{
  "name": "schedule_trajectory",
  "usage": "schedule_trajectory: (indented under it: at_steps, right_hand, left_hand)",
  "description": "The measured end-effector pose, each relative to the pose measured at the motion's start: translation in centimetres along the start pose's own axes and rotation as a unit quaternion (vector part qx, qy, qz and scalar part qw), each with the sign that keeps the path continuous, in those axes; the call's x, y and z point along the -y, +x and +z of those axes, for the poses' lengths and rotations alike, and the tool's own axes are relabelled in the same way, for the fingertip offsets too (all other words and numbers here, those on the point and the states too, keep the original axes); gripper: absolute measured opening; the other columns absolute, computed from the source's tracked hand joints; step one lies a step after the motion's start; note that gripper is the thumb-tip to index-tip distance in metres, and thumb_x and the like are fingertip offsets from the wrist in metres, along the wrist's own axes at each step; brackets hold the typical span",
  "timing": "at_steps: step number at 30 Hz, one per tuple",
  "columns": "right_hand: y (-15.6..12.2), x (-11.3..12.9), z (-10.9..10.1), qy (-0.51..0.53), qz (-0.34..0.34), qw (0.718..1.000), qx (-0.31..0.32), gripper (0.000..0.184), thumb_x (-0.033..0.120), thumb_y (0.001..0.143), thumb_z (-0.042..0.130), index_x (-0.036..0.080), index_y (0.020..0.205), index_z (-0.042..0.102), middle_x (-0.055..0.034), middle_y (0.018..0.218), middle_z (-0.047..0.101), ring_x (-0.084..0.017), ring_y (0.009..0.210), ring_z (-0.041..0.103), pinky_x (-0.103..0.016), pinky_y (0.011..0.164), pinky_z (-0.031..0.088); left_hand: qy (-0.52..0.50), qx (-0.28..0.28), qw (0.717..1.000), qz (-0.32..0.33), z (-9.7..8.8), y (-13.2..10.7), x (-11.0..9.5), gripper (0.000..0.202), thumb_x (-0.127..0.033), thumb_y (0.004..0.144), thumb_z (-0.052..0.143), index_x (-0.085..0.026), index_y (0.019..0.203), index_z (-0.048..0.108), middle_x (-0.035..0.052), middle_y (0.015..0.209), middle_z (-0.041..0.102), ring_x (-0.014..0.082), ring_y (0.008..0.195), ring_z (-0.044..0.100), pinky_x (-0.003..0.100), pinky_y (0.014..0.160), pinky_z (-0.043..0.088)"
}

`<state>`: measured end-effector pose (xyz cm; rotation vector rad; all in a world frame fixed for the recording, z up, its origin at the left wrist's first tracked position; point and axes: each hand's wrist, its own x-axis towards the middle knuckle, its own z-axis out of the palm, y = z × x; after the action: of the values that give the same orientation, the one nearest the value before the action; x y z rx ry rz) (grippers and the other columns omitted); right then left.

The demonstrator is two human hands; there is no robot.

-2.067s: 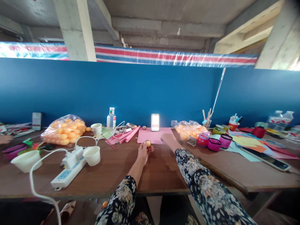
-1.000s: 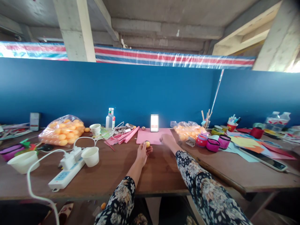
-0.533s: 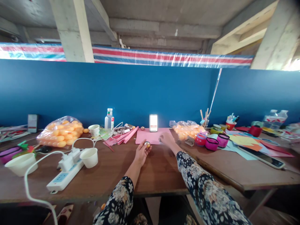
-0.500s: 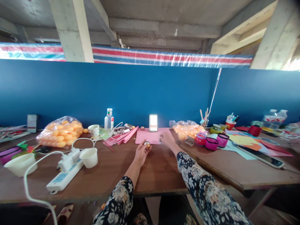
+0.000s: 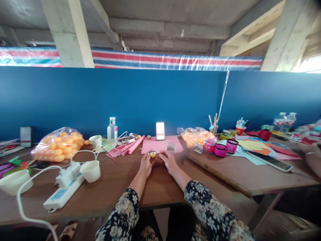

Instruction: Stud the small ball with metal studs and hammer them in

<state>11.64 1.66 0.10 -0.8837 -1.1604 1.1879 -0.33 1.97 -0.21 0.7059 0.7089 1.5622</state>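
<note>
Left hand (image 5: 146,164) grips a small shiny ball (image 5: 152,154) above the counter (image 5: 162,187), near the pink sheet (image 5: 149,144). Right hand (image 5: 170,162) just beside it, fingers bunched; cannot tell whether they hold anything. Ball looks light, stiff, probably slippery: best held by opposite sides.

A glossy, metallic-looking finish is shown by the gold ball (image 5: 152,154); matt paper is suggested by the pink sheet (image 5: 149,144); clear, shiny plastic is seen in the bulging bag (image 5: 43,146), and white plastic in the power strip (image 5: 59,196). The tabletop (image 5: 163,187) is finished in smooth, wood-look brown, faintly reflective; the floral sleeves (image 5: 208,204) are made of matt cloth; the striped sheeting (image 5: 175,62) is formed of glossy plastic.
</note>
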Motion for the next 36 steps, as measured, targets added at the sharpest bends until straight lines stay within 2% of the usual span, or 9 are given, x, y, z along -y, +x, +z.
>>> schedule_trajectory:
  at_steps: [8,15,26,30,36]
  right_hand:
    - [-0.09,0.06,-0.22,-0.002,-0.022,0.999,0.026,0.029,0.043,0.059,0.063,0.017,0.072,0.057,0.0049,0.054,0.048,-0.008,0.048,0.039,-0.021,0.048,0.032]
    - [0.09,-0.19,-0.26,-0.032,-0.028,0.999,0.034,0.029,0.043,0.060,0.061,0.017,0.069,0.055,0.0032,0.059,0.049,-0.008,0.051,0.038,-0.021,0.048,0.031]
    - [-0.17,-0.09,-0.23,-0.010,-0.032,0.999,0.040,0.027,0.043,0.062,0.061,0.017,0.069,0.055,0.0035,0.057,0.048,-0.009,0.051,0.039,-0.021,0.049,0.034]
    - [-0.15,0.07,-0.06,0.003,-0.016,0.999,0.037,0.025,0.039,0.060,0.064,0.016,0.067,0.056,0.0028,0.059,0.050,-0.009,0.052,0.041,-0.021,0.050,0.036]
    - [0.01,-0.12,0.08,0.012,-0.006,1.000,0.028,0.028,0.042,0.058,0.065,0.017,0.065,0.056,0.0035,0.056,0.048,-0.008,0.049,0.040,-0.023,0.049,0.037]
  left_hand:
    - [-0.015,0.019,1.000,0.014,-0.09,0.03,0.12,0.030,-0.018,0.070,0.062,-0.016,0.099,0.057,0.0033,0.083,0.064,0.0105,0.073,0.062,0.025,0.073,0.050]
    - [0.024,0.014,1.000,0.007,-0.26,0.06,0.24,0.031,-0.028,0.069,0.063,-0.016,0.098,0.060,0.0036,0.083,0.065,0.0076,0.065,0.059,0.019,0.064,0.048]
    - [0.032,0.023,0.999,0.006,0.01,-0.15,-0.14,0.034,-0.019,0.063,0.068,-0.017,0.097,0.061,0.0060,0.092,0.066,0.0134,0.080,0.061,0.029,0.081,0.046]
    - [0.028,0.031,0.999,0.005,-0.13,0.02,-0.03,0.032,-0.016,0.063,0.068,-0.015,0.094,0.060,0.0064,0.090,0.067,0.0134,0.079,0.062,0.029,0.082,0.047]
    - [0.022,0.022,1.000,-0.002,-0.05,0.09,-0.02,0.032,-0.012,0.062,0.069,-0.014,0.093,0.060,0.0075,0.090,0.067,0.0152,0.081,0.063,0.029,0.083,0.048]
